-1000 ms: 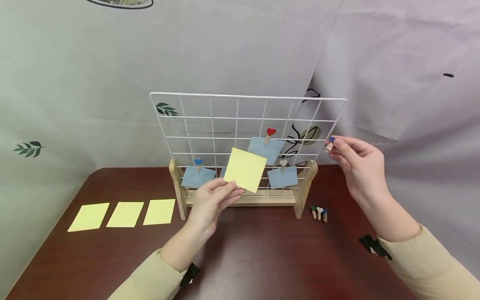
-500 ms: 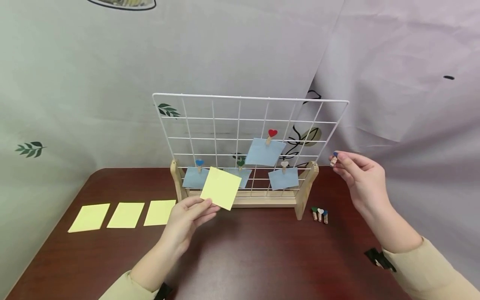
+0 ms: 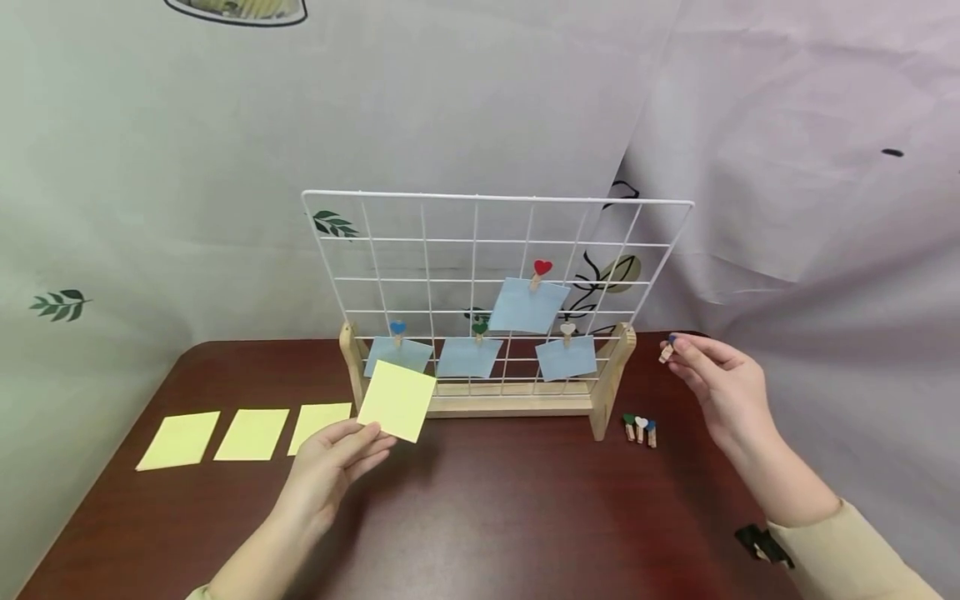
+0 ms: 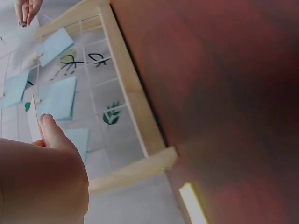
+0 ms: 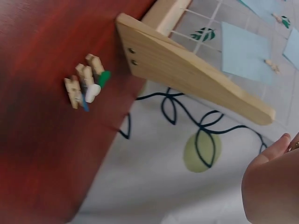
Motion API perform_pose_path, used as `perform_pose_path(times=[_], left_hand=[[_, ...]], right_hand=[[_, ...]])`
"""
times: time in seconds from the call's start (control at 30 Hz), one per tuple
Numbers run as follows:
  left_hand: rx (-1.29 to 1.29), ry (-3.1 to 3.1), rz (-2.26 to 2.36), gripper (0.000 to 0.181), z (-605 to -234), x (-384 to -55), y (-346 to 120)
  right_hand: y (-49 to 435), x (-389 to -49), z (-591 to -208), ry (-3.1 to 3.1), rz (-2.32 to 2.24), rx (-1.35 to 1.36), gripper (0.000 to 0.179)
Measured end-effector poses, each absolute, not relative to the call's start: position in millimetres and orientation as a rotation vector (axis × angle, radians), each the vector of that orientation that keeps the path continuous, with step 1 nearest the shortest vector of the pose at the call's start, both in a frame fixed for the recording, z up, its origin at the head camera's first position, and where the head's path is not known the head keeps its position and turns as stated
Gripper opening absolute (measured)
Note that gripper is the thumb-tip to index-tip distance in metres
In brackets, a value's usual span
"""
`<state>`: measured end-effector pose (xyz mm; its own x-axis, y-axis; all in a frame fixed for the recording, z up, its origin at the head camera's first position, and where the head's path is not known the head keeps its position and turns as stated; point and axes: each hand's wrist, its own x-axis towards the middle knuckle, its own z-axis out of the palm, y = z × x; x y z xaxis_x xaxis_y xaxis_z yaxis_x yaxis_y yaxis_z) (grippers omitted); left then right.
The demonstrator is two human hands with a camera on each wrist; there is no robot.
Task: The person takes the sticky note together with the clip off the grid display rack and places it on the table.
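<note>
My left hand (image 3: 330,467) pinches a yellow sticky note (image 3: 397,401) by its lower left corner, in front of the left part of the white wire grid (image 3: 480,197). Between the thumb and fingers of my right hand (image 3: 723,392) is a small wooden clothespin (image 3: 667,352) with a dark blue top, off the grid's right side. Blue notes hang on the grid: one under a red heart clothespin (image 3: 542,268), and a lower row under a blue heart clothespin (image 3: 398,328), a green one (image 3: 480,330) and a white one (image 3: 567,330). The held note overlaps the lower left blue note (image 3: 382,350) in the head view.
Three yellow notes (image 3: 178,441) lie in a row at the table's left. Three heart clothespins (image 5: 86,81), green, white and blue, lie right of the grid's wooden stand (image 3: 611,383). A patterned cloth backdrop (image 3: 480,100) rises behind the table (image 3: 525,517).
My left hand has moved left and down with the yellow note, uncovering the middle blue note. My right hand has lowered somewhat, still holding the clothespin.
</note>
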<state>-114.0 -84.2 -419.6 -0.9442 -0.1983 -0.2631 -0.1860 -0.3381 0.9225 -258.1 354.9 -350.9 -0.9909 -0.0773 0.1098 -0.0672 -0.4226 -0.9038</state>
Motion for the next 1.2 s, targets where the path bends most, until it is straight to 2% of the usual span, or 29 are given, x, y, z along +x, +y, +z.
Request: perform_pose_path(times=[0.33,0.9,1.2], left_hand=[[0.699,-1.851,-2.471,0.018,-440.2,-96.2,-106.7],[0.793,-2.025,-2.368,0.006,-464.1,-63.0,-143.6],[0.820,-2.052,-2.385,0.012,-478.7,-44.9,-166.6]], right_hand=[[369.7,-259.7,-380.3,1.676,-2.594,-0.034,0.032],[389.7,-252.3,-414.0,1.766,-2.498,0.003,0.035],[404.8,-252.3,-426.6,1.826,-2.438,0.039,0.033]])
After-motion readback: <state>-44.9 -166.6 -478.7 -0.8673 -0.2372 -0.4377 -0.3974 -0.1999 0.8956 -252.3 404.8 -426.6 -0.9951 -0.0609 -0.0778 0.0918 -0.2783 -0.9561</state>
